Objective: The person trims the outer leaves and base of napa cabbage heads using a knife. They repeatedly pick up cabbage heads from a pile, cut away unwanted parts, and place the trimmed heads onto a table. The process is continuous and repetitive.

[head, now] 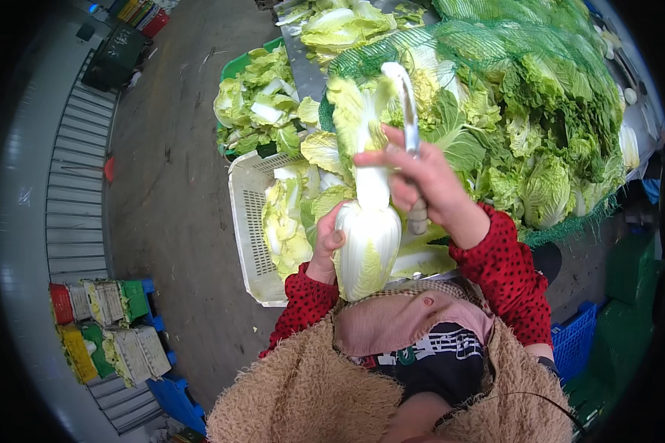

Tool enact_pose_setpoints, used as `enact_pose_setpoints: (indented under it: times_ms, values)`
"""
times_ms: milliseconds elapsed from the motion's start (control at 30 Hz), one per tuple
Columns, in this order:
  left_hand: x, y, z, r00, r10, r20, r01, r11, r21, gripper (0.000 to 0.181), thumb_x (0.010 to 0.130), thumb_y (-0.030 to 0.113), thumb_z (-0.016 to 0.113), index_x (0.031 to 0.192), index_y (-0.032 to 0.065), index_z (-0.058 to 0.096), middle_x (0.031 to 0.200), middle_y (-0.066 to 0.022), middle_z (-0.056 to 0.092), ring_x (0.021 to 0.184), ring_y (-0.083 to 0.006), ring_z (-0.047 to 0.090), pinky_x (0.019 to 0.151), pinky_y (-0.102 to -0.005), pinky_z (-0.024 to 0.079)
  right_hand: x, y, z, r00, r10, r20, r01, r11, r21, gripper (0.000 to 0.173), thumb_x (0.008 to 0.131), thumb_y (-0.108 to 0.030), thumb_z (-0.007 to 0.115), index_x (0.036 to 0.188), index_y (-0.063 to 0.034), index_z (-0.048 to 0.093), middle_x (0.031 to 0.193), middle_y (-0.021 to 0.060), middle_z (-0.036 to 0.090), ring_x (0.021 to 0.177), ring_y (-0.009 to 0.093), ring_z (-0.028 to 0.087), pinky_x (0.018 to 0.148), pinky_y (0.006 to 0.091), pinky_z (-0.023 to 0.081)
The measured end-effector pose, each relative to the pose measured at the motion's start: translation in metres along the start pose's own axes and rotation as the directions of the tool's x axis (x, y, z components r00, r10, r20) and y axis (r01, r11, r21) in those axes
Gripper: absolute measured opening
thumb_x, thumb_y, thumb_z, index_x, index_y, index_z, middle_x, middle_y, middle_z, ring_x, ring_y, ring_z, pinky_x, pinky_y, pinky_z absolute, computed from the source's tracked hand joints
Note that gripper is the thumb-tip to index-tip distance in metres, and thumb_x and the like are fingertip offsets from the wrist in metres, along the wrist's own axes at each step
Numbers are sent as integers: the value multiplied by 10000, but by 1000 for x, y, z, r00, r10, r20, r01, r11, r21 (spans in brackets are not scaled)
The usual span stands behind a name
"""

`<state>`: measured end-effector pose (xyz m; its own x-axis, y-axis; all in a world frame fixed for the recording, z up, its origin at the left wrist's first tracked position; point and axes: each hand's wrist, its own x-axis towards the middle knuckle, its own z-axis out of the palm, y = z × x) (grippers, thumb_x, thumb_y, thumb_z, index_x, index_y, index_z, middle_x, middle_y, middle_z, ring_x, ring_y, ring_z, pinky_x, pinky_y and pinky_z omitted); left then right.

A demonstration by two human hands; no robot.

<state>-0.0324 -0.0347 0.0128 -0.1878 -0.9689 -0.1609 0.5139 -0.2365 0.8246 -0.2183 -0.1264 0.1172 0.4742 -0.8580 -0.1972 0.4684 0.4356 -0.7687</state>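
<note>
A pale napa cabbage head (367, 249) is held close to my body, and my left hand (328, 243) grips its left side. One outer leaf (372, 185) with a thick white rib stands out from the cabbage's far end, its yellow-green tip pointing away from me. My right hand (424, 180) holds a curved knife (409, 111) with a worn handle, the blade pointing away. Fingers of that hand lie across the leaf and look blurred. Whether the leaf is still joined to the head, I cannot tell.
Loose leaves lie in a white plastic basket (244, 232) at the left. Behind it, trimmings fill a green basket (230, 69). Cabbages in green netting (388, 47) are heaped at the right. Stacked crates (127, 349) stand beyond the concrete floor (188, 221).
</note>
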Motion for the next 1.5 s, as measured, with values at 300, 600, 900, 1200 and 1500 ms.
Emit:
enact_pose_setpoints:
  times_ms: [300, 600, 900, 1200, 1500]
  values:
    - [-7, 18, 5, 993, -113, -43, 114, 993, 8, 846, 679, 516, 696, 1242, -78, 477, 1126, -152, 613, 986, -218, 622, 873, -324, 490, -26, 37, -54, 797, -258, 545, 474, -290, -831, 492, 640, -11, 661, 1114, -140, 648, 822, 67, 607, 565, 230, 600, 462, 345, 466]
    - [-9, 28, 7, 978, -183, 100, 169, 977, 130, 902, 543, 389, 808, 1246, -76, 486, 1136, -128, 617, 1027, -196, 606, 913, -318, 466, -13, 33, -62, 788, -151, 597, 525, -344, -779, 354, 657, -51, 633, 1006, -101, 605, 704, 77, 558, 501, 228, 583, 407, 350, 464]
    - [-10, 37, 6, 998, 5, -69, 6, 987, 160, 803, 585, 362, 755, 1214, -76, 513, 1092, -128, 638, 991, -222, 622, 889, -347, 491, -15, 45, -67, 889, -319, 328, 379, 114, -918, 364, 779, -93, 641, 1143, -75, 640, 816, 123, 651, 638, 231, 607, 572, 347, 489]
    - [23, 38, 6, 767, 225, -600, -426, 878, -216, 693, 877, 579, 382, 1330, 60, 453, 1283, -118, 526, 1144, -278, 525, 968, -413, 430, -49, 75, -24, 867, -330, 374, 492, 439, -752, 545, 744, -161, 770, 1233, -46, 558, 970, 173, 631, 823, 249, 639, 693, 325, 519]
    - [23, 44, 17, 735, 284, -616, -432, 896, -102, 664, 878, 562, 406, 1311, 62, 469, 1259, -121, 546, 1130, -277, 540, 957, -420, 447, -37, 70, -8, 711, -509, 484, 648, 209, -732, 301, 696, -106, 755, 963, -60, 624, 1096, 114, 573, 655, 236, 632, 535, 298, 499]
